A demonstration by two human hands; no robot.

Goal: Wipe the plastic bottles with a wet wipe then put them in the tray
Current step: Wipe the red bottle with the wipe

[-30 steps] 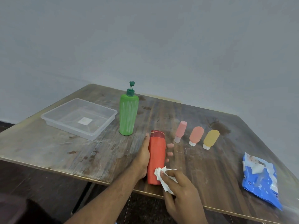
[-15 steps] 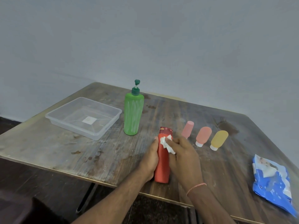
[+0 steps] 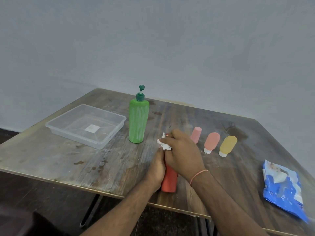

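Red bottle [image 3: 169, 179]; white wipe [image 3: 164, 143]; green pump bottle [image 3: 138, 121].

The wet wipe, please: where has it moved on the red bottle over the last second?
The right hand carried the wet wipe from the red bottle's lower end up to its cap. The left hand kept its grip on the bottle; everything else stayed put.

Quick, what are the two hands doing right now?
Left hand: holding the red bottle steady on the table.
Right hand: holding the white wet wipe against the top of the red bottle.
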